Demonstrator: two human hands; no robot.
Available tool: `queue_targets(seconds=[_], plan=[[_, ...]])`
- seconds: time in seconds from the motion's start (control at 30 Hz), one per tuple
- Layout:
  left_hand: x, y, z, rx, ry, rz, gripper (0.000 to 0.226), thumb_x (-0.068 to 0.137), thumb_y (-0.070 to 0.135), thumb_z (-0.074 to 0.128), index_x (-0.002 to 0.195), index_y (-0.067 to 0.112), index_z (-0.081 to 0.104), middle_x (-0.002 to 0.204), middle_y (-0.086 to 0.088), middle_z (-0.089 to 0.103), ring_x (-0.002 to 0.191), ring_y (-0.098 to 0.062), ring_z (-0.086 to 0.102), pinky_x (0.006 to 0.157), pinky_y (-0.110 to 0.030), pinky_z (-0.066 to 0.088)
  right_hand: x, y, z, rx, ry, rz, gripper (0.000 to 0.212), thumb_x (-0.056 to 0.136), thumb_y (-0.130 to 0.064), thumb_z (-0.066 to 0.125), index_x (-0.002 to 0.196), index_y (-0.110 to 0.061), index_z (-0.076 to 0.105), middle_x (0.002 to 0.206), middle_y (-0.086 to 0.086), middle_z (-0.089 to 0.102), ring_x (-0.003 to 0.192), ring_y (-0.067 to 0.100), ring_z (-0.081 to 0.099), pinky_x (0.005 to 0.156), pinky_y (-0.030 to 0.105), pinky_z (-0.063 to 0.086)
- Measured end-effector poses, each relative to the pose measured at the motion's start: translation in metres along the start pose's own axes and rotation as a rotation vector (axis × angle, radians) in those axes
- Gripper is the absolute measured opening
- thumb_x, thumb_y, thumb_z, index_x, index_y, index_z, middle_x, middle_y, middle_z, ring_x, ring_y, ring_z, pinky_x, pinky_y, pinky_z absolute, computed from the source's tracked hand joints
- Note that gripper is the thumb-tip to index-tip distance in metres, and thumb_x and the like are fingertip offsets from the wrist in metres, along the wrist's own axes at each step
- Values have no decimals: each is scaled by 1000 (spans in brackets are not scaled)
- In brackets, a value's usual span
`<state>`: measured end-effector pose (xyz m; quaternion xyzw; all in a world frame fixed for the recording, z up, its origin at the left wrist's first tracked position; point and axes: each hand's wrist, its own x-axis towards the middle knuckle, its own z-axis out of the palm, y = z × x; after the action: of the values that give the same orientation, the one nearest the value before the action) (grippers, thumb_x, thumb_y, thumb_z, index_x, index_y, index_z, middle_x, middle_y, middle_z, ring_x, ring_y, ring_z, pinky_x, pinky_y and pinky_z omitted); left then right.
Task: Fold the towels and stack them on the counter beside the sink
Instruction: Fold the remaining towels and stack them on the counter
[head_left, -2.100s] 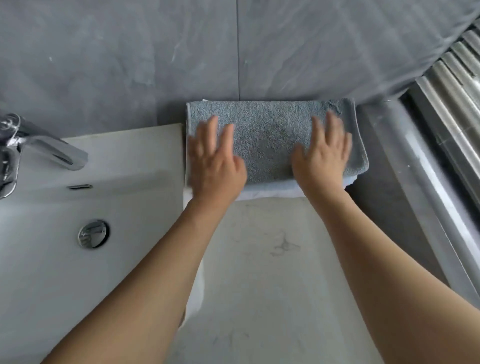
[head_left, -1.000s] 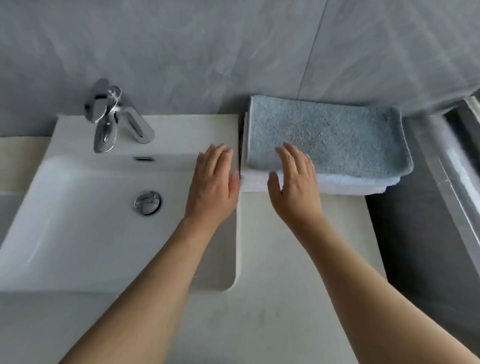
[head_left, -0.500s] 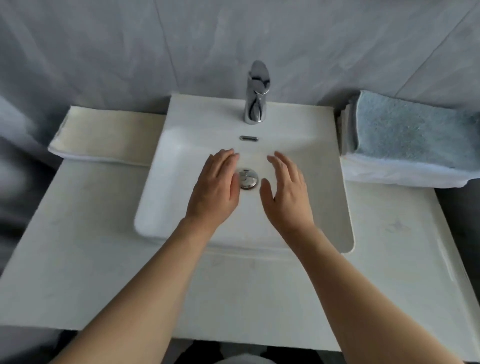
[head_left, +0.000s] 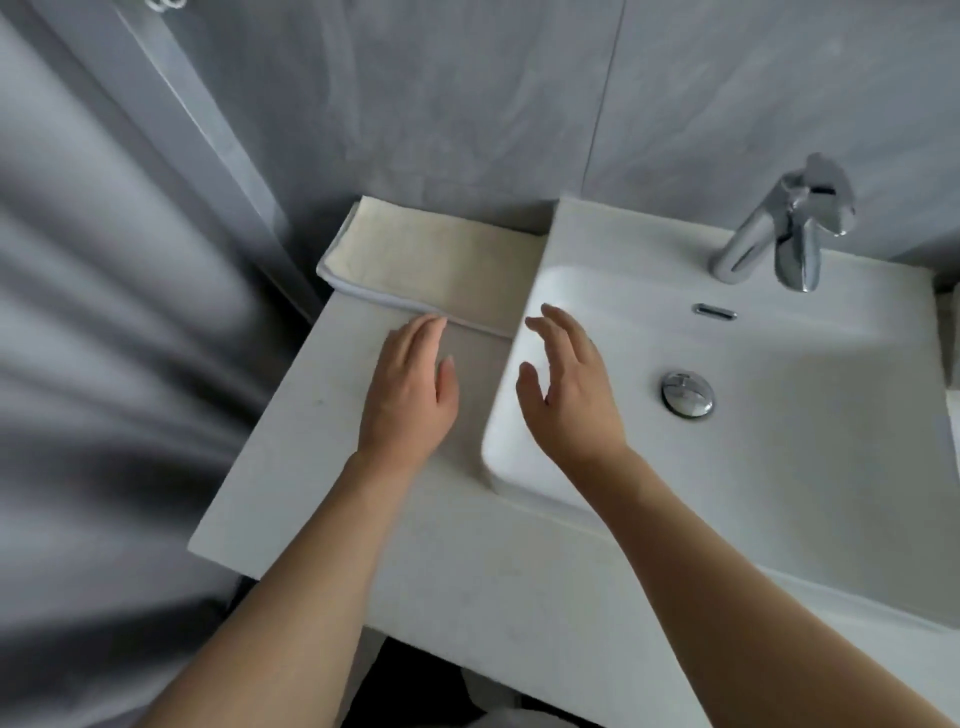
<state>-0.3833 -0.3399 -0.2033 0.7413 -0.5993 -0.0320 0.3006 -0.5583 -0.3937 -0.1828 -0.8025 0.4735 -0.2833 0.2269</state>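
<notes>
From the head view, a cream towel (head_left: 431, 260) lies folded on the table (head_left: 322, 415) left of the sink (head_left: 779, 415), against the wall. The left hand (head_left: 410, 389), fingers straight and grasping nothing, reaches its near edge; the right hand (head_left: 566, 395) hangs relaxed over the sink rim.

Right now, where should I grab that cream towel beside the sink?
Take the cream towel by its near folded edge, coming from the front. That edge faces the left hand, while the far edge sits against the wall. It lies flat, so pinch with both hands, probably near the corners.
</notes>
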Motion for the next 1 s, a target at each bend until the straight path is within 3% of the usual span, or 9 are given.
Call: queue_targets(seconds=[0.17, 0.3, 0.43, 0.57, 0.7, 0.77, 0.83, 0.9, 1.0], plan=[[48, -79, -3, -23, 4, -63, 43, 94, 7, 57, 137, -1, 53, 140, -17, 55, 131, -32, 49, 112, -37, 37, 50, -31, 64, 11, -25, 85, 47, 84, -13, 53, 130, -4, 54, 139, 15, 50, 128, 31, 46, 109, 34, 33], [94, -143, 2, -10, -18, -31, 37, 90, 2, 56, 126, -4, 60, 129, -19, 60, 121, -36, 56, 107, -42, 44, 88, -41, 114, -85, -101, 166, 46, 82, -13, 51, 127, -4, 57, 134, 15, 55, 124, 35, 50, 107, 41, 38], [139, -188, 13, 53, -162, 140, 36, 81, -5, 56, 116, -6, 64, 120, -20, 63, 111, -38, 60, 99, -43, 48, 125, -31, 139, -226, -250, 275, 52, 86, -15, 48, 137, -7, 48, 141, 13, 49, 128, 35, 45, 110, 42, 33], [180, -211, 37, 138, -387, 236, 45, 81, -4, 62, 126, -3, 61, 132, -19, 59, 121, -38, 57, 104, -46, 46, 155, -10, 151, -397, -388, 321, 61, 91, -18, 47, 149, -13, 30, 151, 7, 35, 136, 29, 34, 112, 37, 24], [212, -224, 62, 301, -624, 275, 70, 87, 15, 61, 152, 11, 36, 160, -13, 31, 150, -36, 22, 119, -54, 23, 179, 14, 164, -500, -524, 353, 73, 93, -26, 49, 155, -16, 11, 162, 8, 6, 149, 28, 6, 120, 40, 10], [224, -229, 69, 388, -753, 272, 82, 88, 24, 61, 158, 21, 19, 167, -4, 8, 154, -31, -2, 121, -58, 11, 188, 23, 172, -553, -635, 360, 82, 94, -36, 51, 156, -17, 1, 162, 9, -10, 150, 29, -8, 122, 41, 0], [232, -232, 72, 426, -817, 296, 86, 87, 27, 62, 158, 25, 13, 167, -2, -2, 154, -31, -8, 120, -61, 9, 193, 31, 178, -571, -685, 357, 87, 92, -40, 54, 155, -18, -2, 161, 10, -17, 149, 30, -13, 121, 43, -3], [236, -236, 74, 440, -814, 352, 86, 85, 27, 64, 157, 23, 16, 166, -6, 0, 153, -34, -2, 118, -63, 16, 193, 36, 180, -589, -679, 344, 87, 93, -38, 55, 155, -20, -2, 161, 9, -17, 149, 31, -10, 122, 46, 2], [242, -247, 74, 380, -683, 451, 71, 82, 18, 63, 149, 13, 38, 159, -12, 30, 147, -36, 27, 109, -60, 36, 192, 40, 179, -625, -662, 314, 75, 98, -34, 45, 155, -22, -1, 162, 8, -13, 150, 30, -3, 121, 46, 11]])
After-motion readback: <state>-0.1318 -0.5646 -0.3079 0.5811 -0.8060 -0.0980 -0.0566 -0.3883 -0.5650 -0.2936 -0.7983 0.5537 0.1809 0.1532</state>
